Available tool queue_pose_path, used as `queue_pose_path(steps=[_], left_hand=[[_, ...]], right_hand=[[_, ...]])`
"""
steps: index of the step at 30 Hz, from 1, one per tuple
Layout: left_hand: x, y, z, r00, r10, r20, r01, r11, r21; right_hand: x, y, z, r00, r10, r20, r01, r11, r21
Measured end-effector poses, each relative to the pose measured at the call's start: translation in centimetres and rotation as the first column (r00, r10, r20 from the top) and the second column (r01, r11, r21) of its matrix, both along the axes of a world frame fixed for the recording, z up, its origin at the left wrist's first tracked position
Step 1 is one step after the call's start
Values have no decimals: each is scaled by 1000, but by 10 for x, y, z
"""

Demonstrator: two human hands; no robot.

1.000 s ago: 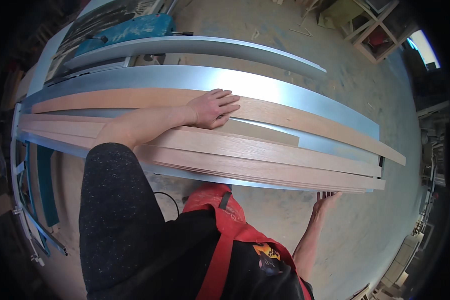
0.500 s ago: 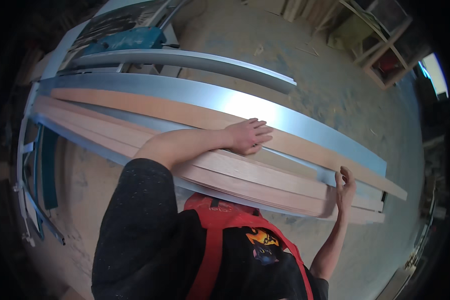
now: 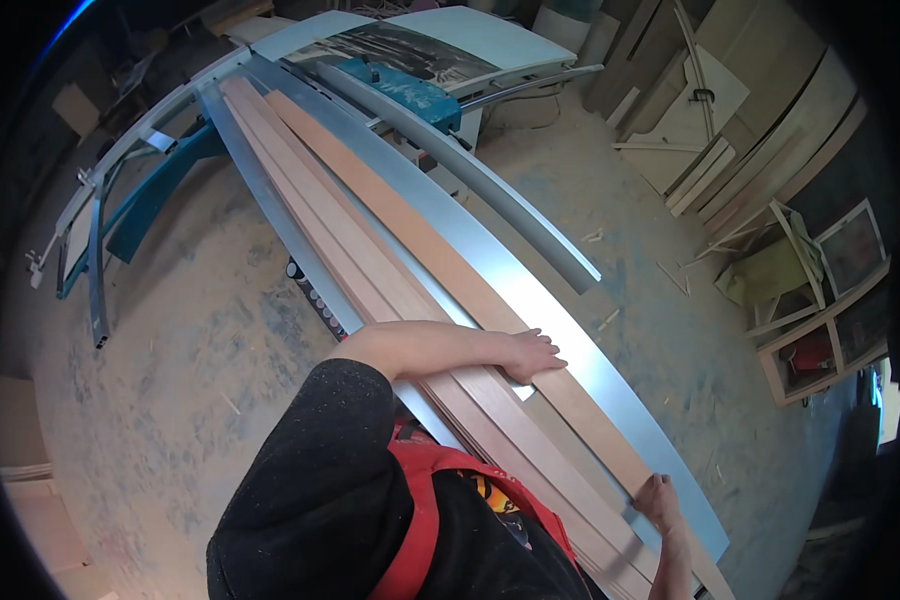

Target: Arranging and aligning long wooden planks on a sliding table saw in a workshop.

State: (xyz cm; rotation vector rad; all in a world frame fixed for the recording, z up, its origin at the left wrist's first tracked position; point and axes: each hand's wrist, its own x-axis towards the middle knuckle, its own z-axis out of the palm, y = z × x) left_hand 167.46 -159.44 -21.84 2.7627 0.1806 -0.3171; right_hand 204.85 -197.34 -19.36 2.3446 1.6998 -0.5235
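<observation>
A long, single orange-brown wooden strip lies along a shiny metal sliding table. My left arm reaches across, and my left hand rests flat on this strip with its fingers stretched out. Closer to the strip's near end, my right hand has its fingers bent and closed at the strip's edge; the thumb is hard to make out. Beside it, on my side of the table, lies a stack of paler wooden strips, running under my left forearm. A narrow gap separates stack and single strip.
A grey metal rail runs beyond the table, next to a teal machine part. At the far left is a metal outrigger frame. Wooden boards lean at the right, near a wooden frame cabinet. Scraps lie on the dusty floor.
The view has swung, so the strips now run steeply from upper left to lower right. My right hand has come down onto the single strip's edge; my left hand stays on that strip.
</observation>
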Motion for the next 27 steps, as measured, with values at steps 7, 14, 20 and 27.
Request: queue_pose_path(steps=[7, 14, 20, 27], left_hand=[[18, -1, 16, 999, -39, 7, 39, 998, 42], [82, -20, 53, 974, -116, 196, 110, 993, 40], [77, 10, 24, 966, -26, 257, 2, 996, 93], [-13, 57, 1, 691, 695, 199, -636, 715, -290]], right_hand=[[73, -82, 9, 976, -159, 147, 168, 985, -47], [91, -67, 21, 947, -256, 194, 259, 966, 7], [79, -21, 4, 946, -289, 144, 273, 954, 122], [68, 31, -10, 984, -169, -63, 177, 972, 158]])
